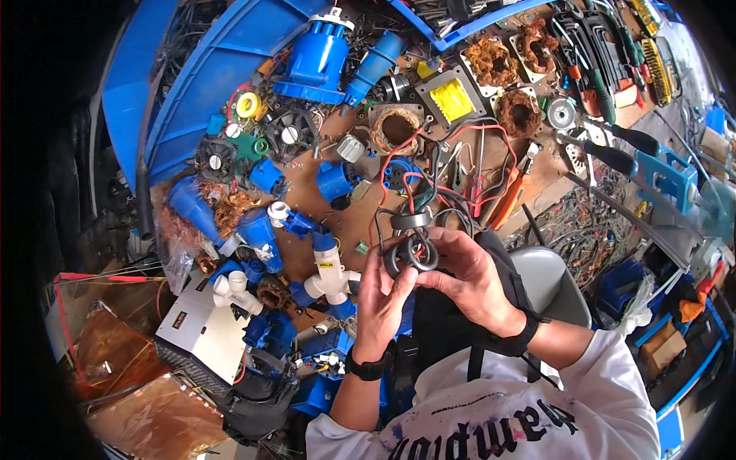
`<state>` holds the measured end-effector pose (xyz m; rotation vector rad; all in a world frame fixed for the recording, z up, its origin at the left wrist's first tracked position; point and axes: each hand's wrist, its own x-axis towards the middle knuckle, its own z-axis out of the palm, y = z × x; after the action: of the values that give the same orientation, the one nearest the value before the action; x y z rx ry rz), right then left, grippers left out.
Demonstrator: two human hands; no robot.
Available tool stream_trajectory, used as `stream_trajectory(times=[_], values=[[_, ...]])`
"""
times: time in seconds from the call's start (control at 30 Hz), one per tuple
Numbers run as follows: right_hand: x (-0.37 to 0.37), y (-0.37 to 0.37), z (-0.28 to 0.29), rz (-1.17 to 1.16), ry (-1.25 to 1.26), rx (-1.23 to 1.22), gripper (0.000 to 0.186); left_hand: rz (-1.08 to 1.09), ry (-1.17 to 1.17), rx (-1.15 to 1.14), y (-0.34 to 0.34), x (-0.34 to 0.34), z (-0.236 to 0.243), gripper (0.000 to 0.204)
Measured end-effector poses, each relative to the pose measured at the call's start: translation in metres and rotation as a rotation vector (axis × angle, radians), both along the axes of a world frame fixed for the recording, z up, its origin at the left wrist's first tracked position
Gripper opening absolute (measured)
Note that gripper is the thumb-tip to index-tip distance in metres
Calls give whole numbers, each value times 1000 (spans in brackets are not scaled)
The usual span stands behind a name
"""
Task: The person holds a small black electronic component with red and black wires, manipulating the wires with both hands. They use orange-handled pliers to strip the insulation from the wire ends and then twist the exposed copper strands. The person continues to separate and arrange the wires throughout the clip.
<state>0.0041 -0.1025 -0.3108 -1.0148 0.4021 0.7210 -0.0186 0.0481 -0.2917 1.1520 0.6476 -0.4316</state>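
Observation:
Two thick black rings, which look like ferrite cores, sit side by side between my hands; the front black ring [423, 266] faces up toward me. My left hand [379, 295] is closed round their left side, its thumb against the rim. From the right, my right hand [477, 285] closes its fingertips and thumb on the same pair. Just beyond them, another black ring [411, 221] surrounds a bundle of wires. Red and black wires [383, 184] run from the rings across the bench in loose loops. Whether the wires pass through both held rings is partly hidden by my fingers.
Beyond my hands, the brown bench [295, 203] bears blue plug housings [314, 61], a yellow-wound coil [452, 100] and orange-handled pliers [510, 199]. White-and-blue connectors [330, 276] lie left of my left hand. Screwdrivers [609, 157] lie at right. A grey bin [556, 287] stands beside my right forearm.

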Motion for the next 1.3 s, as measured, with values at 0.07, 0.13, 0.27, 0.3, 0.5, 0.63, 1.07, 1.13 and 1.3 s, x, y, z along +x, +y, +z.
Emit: stream_trajectory(times=[0.07,0.13,0.27,0.3,0.5,0.63,1.07,1.13,1.3], values=[[3,0,11,-97,180,152,43,5,34,-46,1,-2,7,48],[3,0,14,-140,153,108,39,5,38,-78,2,-5,6,50],[10,-2,17,-175,201,84,33,-6,41,-46,3,-10,14,55],[12,-4,17,-183,231,110,32,-7,29,-42,2,-10,16,55],[21,-7,22,-149,283,136,45,8,6,-52,-1,-6,23,50],[16,-3,29,-111,126,142,58,50,26,-171,4,0,22,36],[-10,-4,27,-83,-66,-96,20,283,164,-473,7,11,13,36],[0,-2,35,-95,42,-27,13,239,171,-498,9,7,10,36],[14,0,46,-7,68,-68,13,79,139,-136,3,0,9,35]])
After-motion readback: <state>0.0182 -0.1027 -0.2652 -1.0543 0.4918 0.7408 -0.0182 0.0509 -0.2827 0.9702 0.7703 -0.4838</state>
